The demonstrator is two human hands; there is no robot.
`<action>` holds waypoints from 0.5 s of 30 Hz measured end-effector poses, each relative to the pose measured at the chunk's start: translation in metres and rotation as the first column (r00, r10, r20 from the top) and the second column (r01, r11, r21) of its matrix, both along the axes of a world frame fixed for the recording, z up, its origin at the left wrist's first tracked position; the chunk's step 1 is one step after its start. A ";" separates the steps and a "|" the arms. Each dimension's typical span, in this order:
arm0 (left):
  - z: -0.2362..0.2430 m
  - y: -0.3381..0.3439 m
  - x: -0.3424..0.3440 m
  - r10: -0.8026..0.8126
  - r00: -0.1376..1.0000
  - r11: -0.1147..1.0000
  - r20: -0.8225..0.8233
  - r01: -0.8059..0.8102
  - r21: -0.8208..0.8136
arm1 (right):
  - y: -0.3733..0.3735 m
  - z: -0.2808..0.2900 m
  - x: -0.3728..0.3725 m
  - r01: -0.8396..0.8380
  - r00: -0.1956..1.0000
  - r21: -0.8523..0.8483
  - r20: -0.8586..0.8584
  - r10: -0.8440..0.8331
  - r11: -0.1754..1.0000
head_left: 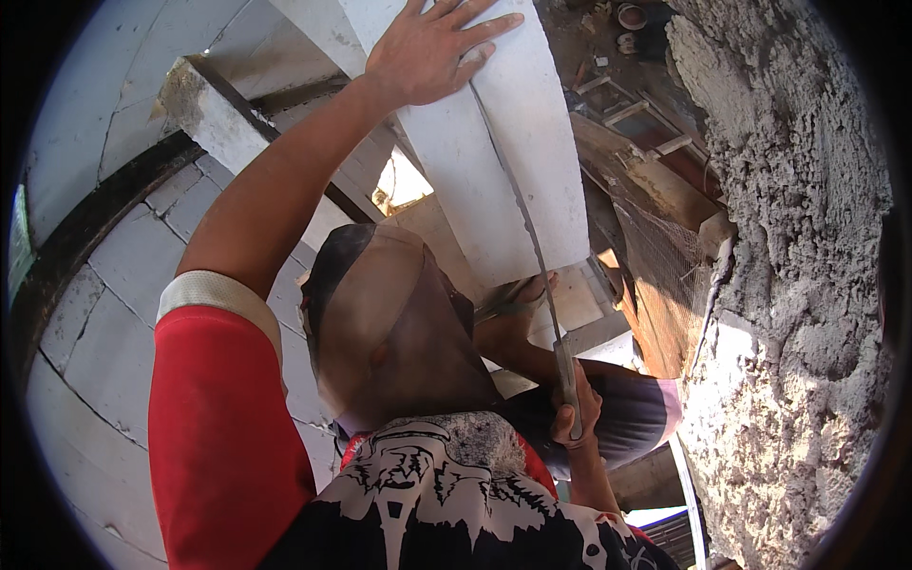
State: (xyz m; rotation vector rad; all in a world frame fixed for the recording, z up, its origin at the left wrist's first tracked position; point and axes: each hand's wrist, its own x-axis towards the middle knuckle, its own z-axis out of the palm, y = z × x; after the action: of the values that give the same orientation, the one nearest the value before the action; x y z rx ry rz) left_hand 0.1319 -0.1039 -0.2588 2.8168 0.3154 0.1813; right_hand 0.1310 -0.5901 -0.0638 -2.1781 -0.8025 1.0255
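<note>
A long white block (446, 180), like lightweight concrete, extends away from me at the top of the view. My left hand (427, 52) lies flat near its far end, fingers spread across the top. Closed around the handle of a handsaw (567, 375) is my right hand (579, 408), low and to the right of the block's near end. The narrow saw blade, seen nearly edge-on, runs lengthwise along the block toward my left palm. How deep it sits in the block I cannot tell. A foot (527, 290) shows just under the block's near end.
A rough grey mortar wall (788, 266) rises close on the right. Pale block walling (123, 304) and a dark bar (95, 228) are on the left, with a concrete post (214, 109) beyond. Wooden frames (632, 114) and brown mesh (665, 266) lie lower down, right of the block.
</note>
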 end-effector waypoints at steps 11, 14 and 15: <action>0.001 0.001 -0.002 -0.002 1.000 0.999 0.009 0.002 -0.051 | -0.023 -0.002 -0.003 0.009 0.999 -0.003 0.035 -0.009 1.000; 0.001 0.003 -0.002 -0.011 1.000 0.998 0.001 0.011 -0.055 | -0.005 0.000 0.007 0.004 1.000 -0.045 -0.012 -0.005 0.999; 0.000 0.004 0.004 -0.031 0.999 0.999 0.008 0.032 -0.044 | 0.026 -0.026 0.014 0.004 0.997 -0.045 -0.075 -0.007 0.999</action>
State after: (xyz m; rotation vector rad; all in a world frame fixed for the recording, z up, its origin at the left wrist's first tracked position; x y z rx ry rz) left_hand 0.1357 -0.1001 -0.2585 2.7748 0.2697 0.1757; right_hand 0.1454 -0.5637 -0.0898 -2.1637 -0.7452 1.1258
